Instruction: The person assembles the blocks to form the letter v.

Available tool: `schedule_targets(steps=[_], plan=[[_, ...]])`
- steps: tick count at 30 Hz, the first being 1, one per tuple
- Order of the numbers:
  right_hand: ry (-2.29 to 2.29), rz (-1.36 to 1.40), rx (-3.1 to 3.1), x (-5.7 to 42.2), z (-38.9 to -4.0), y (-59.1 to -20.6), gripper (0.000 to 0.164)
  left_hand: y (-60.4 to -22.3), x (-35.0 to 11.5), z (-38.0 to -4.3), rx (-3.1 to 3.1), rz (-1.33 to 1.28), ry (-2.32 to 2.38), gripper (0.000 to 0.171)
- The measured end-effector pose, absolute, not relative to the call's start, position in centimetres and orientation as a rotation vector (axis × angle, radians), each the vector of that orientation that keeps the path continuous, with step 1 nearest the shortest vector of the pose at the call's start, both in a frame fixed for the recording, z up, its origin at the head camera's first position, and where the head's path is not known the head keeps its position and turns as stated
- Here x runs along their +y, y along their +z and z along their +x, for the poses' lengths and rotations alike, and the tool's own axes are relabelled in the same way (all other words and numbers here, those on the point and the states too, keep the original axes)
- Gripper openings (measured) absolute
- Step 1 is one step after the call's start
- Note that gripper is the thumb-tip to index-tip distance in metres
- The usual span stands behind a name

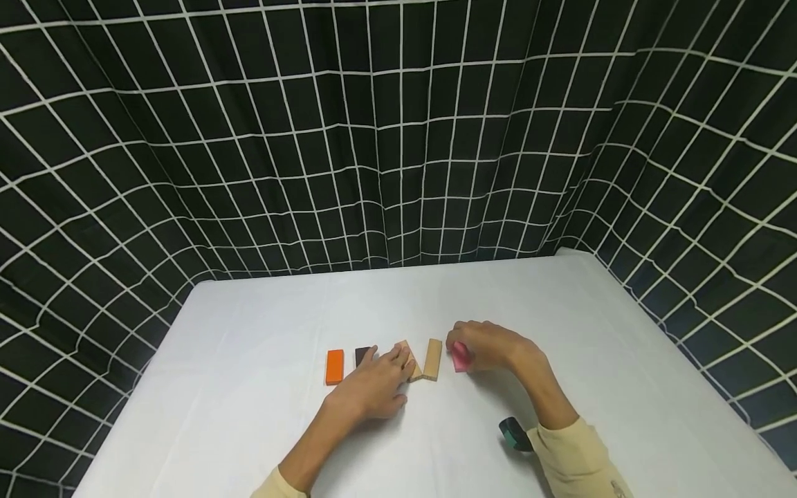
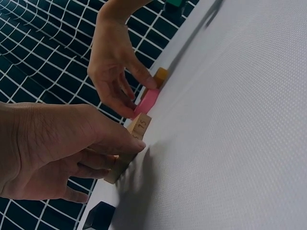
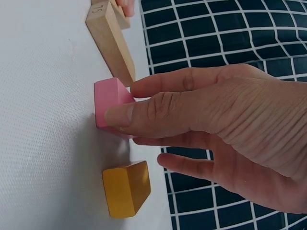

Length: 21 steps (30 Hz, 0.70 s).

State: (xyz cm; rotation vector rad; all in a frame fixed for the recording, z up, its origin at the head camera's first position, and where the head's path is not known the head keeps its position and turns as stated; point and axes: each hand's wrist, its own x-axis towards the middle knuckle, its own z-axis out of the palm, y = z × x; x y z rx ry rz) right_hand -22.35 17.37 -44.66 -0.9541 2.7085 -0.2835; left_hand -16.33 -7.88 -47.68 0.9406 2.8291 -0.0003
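My right hand [image 1: 488, 344] pinches a pink block [image 3: 106, 103] between thumb and fingers, low over the white table. In the head view that hand covers part of the block. My left hand [image 1: 376, 386] reaches over a slanted wooden block [image 1: 415, 373], its fingers spread and fingertips on it. The thumb stays off to the near side. A second wooden block [image 1: 432, 360] stands between the hands, its near end close to the slanted one, so the pair forms a V. Numbers are printed on the wooden ends in the left wrist view.
An orange block [image 1: 334, 366] lies at the left of the row. Beside it a dark block [image 1: 362, 355] is partly covered by my left hand. A yellow block [image 3: 125, 189] stands beyond the pink one. Black curtains with a white grid [image 1: 398, 138] enclose the white table [image 1: 249, 311].
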Motion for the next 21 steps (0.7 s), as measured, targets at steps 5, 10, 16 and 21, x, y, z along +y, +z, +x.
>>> schedule_targets(steps=[5,10,16,21], plan=[[-0.286,-0.961,2.705,17.3,-22.5,-44.7,0.03,-47.6,-8.1,-16.3,2.83,0.96,-0.03,0.059],[-0.32,-0.965,2.699,17.5,-22.6,-44.4,0.024,-47.5,-8.0,-16.2,2.827,0.961,-0.075,0.06],[-0.35,-0.922,2.714,17.7,-22.7,-44.3,0.028,-47.6,-7.9,-16.2,2.823,0.951,-0.086,0.06],[-0.351,-0.92,2.746,17.9,-22.9,-43.6,0.03,-47.4,-7.9,-16.4,2.815,0.944,-0.063,0.06]])
